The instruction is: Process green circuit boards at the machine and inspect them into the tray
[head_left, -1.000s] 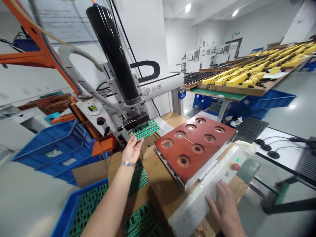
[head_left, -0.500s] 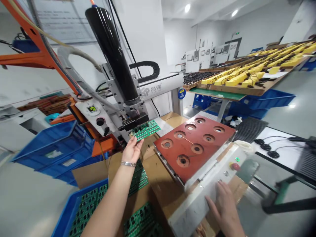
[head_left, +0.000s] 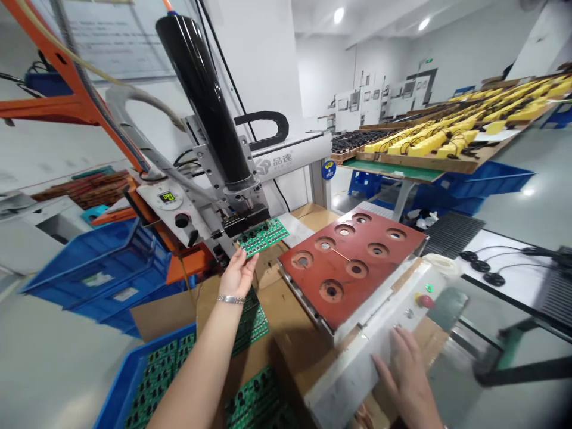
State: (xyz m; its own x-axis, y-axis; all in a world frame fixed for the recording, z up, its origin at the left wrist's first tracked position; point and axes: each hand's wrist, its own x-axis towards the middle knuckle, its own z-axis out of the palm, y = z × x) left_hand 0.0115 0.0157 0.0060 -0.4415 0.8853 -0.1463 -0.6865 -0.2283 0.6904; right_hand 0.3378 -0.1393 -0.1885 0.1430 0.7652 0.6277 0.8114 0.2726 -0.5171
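Note:
Pinched at its near left edge, a green circuit board (head_left: 263,237) is in my left hand (head_left: 239,274). The board lies just under the black head of the machine (head_left: 245,219); whether it touches the head I cannot tell. My right hand (head_left: 406,368) rests with fingers spread on the white front panel (head_left: 357,369) of the machine, near a red button (head_left: 424,301) and a lit green one (head_left: 429,288). Between the hands sits a red fixture plate (head_left: 344,262) with several round recesses. More circuit boards (head_left: 254,322) lie below my left forearm, partly hidden by it.
A blue bin (head_left: 118,381) full of green boards stands at the lower left. Stacked blue crates (head_left: 102,262) are farther left. Behind, a table (head_left: 397,168) carries rows of yellow parts. At right, a white table (head_left: 487,256) holds black cabled discs.
My left hand and the circuit board have shifted very slightly left and down. My right hand stays on the panel.

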